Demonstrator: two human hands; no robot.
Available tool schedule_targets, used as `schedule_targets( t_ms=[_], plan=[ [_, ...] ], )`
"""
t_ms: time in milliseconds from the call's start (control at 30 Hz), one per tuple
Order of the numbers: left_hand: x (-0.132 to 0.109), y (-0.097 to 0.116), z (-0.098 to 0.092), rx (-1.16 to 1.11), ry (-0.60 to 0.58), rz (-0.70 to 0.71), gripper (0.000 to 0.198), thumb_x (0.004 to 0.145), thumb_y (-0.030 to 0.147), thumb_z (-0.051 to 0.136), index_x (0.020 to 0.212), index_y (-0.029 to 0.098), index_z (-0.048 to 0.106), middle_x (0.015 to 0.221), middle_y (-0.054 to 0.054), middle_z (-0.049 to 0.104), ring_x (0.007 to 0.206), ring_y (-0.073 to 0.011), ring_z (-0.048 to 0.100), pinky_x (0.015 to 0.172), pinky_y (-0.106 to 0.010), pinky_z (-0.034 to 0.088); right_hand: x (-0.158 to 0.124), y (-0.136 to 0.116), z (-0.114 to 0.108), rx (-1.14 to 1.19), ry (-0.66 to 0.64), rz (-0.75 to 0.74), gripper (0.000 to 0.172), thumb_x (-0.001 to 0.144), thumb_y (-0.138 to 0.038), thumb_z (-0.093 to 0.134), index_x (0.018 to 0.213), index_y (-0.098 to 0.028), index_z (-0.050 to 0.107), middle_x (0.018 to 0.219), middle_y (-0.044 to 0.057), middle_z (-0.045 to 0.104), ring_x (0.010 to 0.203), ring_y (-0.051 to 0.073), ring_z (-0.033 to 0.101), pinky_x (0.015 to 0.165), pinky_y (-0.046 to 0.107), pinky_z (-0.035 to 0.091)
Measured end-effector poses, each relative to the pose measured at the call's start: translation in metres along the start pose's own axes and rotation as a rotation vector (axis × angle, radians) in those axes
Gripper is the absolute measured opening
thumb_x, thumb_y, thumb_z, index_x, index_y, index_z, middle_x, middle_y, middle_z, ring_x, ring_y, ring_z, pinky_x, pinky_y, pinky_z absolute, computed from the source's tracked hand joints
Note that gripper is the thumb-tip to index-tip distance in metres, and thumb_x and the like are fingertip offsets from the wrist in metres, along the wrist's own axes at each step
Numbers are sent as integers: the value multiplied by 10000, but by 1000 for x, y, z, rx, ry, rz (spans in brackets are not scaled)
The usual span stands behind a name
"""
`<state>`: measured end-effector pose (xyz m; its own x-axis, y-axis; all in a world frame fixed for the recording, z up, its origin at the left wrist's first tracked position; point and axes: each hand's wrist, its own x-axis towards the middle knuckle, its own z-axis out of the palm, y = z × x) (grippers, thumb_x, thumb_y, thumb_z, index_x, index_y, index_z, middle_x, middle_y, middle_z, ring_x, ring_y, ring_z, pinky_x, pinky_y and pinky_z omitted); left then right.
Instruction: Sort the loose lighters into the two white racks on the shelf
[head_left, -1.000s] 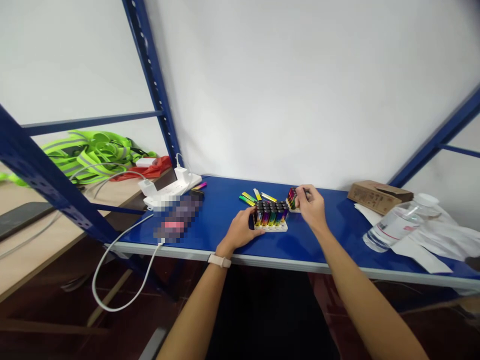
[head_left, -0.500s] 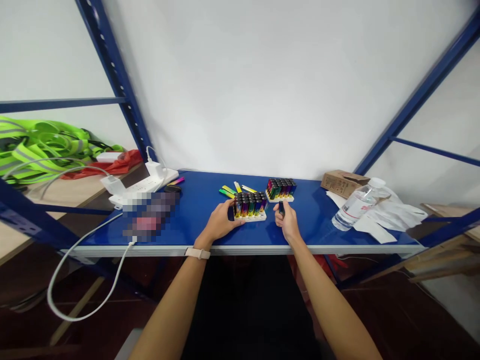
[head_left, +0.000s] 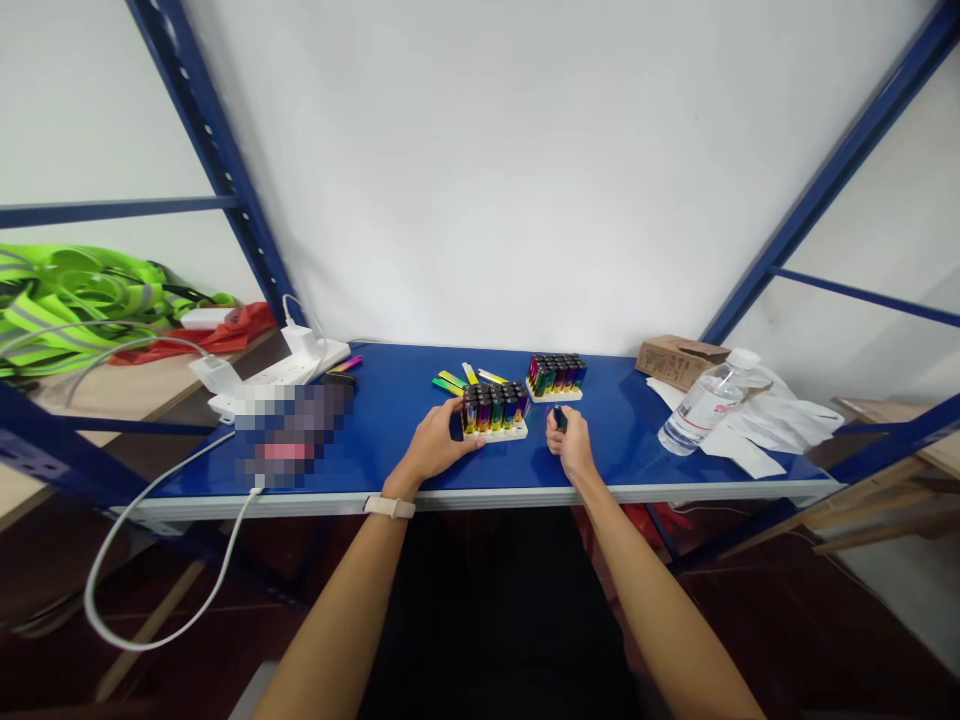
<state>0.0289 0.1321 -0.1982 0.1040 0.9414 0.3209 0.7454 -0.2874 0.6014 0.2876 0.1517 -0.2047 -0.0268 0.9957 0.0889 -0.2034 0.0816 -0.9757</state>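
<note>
My left hand (head_left: pixel 439 445) rests with its fingers against the left end of a white tray (head_left: pixel 495 434) of upright, iridescent lighters. My right hand (head_left: pixel 571 447) pinches a small dark object (head_left: pixel 560 419), probably a lighter, just right of that tray. Farther back stands a second white tray (head_left: pixel 553 396) of upright lighters, apart from both hands. Several yellow and green sticks (head_left: pixel 454 381) lie on the blue shelf (head_left: pixel 390 420) behind my left hand.
A white power strip (head_left: pixel 281 372) with a white cable sits at the shelf's left, beside a pixelated patch (head_left: pixel 292 435). On the right are a cardboard box (head_left: pixel 681 362), a plastic water bottle (head_left: pixel 701 410) and white sheets (head_left: pixel 765 430). Blue steel uprights frame the shelf.
My right hand has come away from the back tray toward the shelf's front edge, the dark object still in it. The view has shifted, showing more of the shelf.
</note>
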Motion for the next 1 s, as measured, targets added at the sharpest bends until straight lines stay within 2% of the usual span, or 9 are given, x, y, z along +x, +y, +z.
schedule_targets(
  t_ms=[267,433,533,600,700,833,1000],
  plan=[
    [0,0,-1,-6,-1,16,818,785,547,798,1456,207,476,1408,-107,598,1311,-301,560,1107,-419,443,1,2,-2,-41,-4,-26,419,897,-576,423,693,-213,385,525,-57,270,401,70,221,392,204,170],
    [-1,3,-2,-12,3,2,818,775,529,810,1445,198,477,1398,-111,597,1299,-298,566,1115,-417,438,2,4,2,-135,23,-113,519,907,-739,409,912,-221,442,592,-73,362,401,76,258,388,205,212],
    [-2,5,-3,-12,4,-4,807,780,522,807,1443,199,477,1396,-111,597,1301,-300,565,1114,-427,438,1,4,3,-252,34,-216,472,917,-690,508,977,-226,441,717,-32,525,493,102,437,458,226,362],
    [-3,6,-4,-15,3,-2,801,781,510,809,1442,200,479,1390,-105,602,1301,-296,565,1112,-425,440,2,0,3,-345,31,-303,437,924,-635,554,983,-204,516,841,31,618,676,147,573,614,273,478],
    [-3,6,-4,-20,4,3,788,780,496,813,1437,208,485,1390,-101,602,1299,-296,567,1115,-429,438,5,-9,3,-466,35,-431,403,912,-564,614,1004,-173,645,1011,98,650,927,212,611,832,335,504],
    [-3,6,-3,-24,10,-4,786,775,486,819,1433,210,489,1387,-106,602,1294,-305,569,1114,-435,438,12,-18,4,-541,-10,-517,377,923,-508,620,1073,-170,691,1055,107,646,905,212,619,834,349,512],
    [-4,9,-5,-32,-2,-11,800,774,474,824,1442,198,481,1390,-109,601,1310,-300,560,1123,-424,433,14,-16,2,-580,-100,-507,355,930,-449,632,1144,-170,680,995,94,687,875,208,653,803,336,533]
  ],
)
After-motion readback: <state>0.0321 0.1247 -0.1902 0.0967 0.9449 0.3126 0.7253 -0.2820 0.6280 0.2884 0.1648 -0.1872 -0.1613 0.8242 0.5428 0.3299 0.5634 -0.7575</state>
